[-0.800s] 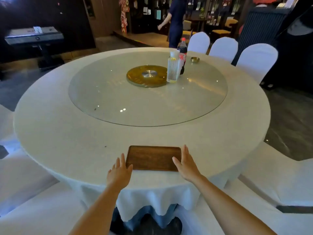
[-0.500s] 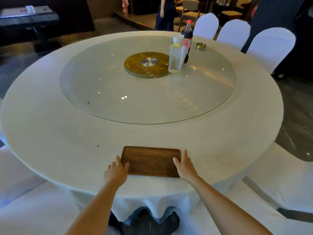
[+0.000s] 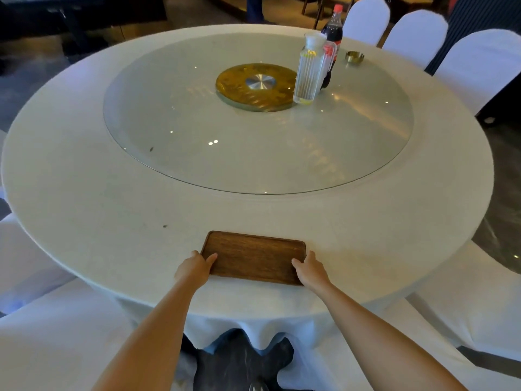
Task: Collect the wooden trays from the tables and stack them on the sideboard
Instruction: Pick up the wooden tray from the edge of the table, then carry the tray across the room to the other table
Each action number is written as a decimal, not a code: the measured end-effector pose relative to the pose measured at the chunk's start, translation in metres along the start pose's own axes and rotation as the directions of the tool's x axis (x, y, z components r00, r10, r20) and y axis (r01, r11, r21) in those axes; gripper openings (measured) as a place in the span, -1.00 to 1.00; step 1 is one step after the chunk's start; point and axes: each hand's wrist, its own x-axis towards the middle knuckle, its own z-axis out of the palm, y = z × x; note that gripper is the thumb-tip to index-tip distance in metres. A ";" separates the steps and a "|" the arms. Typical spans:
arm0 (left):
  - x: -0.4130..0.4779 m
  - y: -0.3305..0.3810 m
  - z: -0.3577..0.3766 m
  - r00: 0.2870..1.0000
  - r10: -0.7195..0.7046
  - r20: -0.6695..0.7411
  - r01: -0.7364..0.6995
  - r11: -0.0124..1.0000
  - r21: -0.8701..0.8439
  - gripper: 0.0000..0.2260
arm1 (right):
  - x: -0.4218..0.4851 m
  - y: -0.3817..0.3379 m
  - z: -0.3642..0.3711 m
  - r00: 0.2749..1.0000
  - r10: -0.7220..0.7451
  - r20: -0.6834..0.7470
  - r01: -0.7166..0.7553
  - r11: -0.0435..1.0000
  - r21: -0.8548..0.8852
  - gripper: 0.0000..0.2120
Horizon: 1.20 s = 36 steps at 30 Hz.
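Note:
A dark wooden tray (image 3: 255, 256) lies flat near the front edge of a large round table (image 3: 112, 221) with a white cloth. My left hand (image 3: 194, 268) grips the tray's left end, thumb resting on its top surface. My right hand (image 3: 310, 268) holds the tray's right front corner, thumb on the rim. The tray is empty and still rests on the cloth.
A glass turntable (image 3: 197, 153) with a gold hub (image 3: 258, 86) fills the table's middle. On it stand a ribbed clear pitcher (image 3: 310, 74), a cola bottle (image 3: 332, 32) and a small metal ashtray (image 3: 354, 57). White-covered chairs (image 3: 479, 69) ring the table, also beside me.
Both hands have moved inward from beside the tray and closed onto its two ends. The camera has tilted down and come closer to the table.

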 end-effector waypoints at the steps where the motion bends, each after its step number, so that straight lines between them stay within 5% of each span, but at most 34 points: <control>1: 0.001 -0.001 -0.002 1.000 0.012 0.009 -0.012 1.000 0.004 -0.51 | 0.000 -0.001 0.000 1.000 0.004 -0.007 -0.004 1.000 -0.007 -0.54; 8: -0.009 -0.031 -0.023 1.000 0.003 -0.002 -0.003 0.988 -0.157 -0.56 | -0.013 -0.026 0.004 0.996 -0.075 -0.054 0.070 0.994 -0.083 -0.62; 18: -0.098 -0.178 -0.069 0.930 -0.310 -0.196 0.175 0.845 -0.505 -0.57 | -0.090 -0.135 0.083 0.893 -0.449 0.020 0.447 0.883 -0.145 -0.61; 28: -0.303 -0.363 -0.078 0.628 -0.688 -0.365 0.297 0.645 -0.704 -0.56 | -0.281 -0.204 0.221 0.559 -0.794 0.239 0.825 0.561 -0.067 -0.62; 36: -0.467 -0.480 -0.041 0.325 -0.868 -0.375 0.363 0.481 -0.798 -0.61 | -0.440 -0.187 0.333 0.307 -0.870 0.386 0.923 0.371 0.101 -0.62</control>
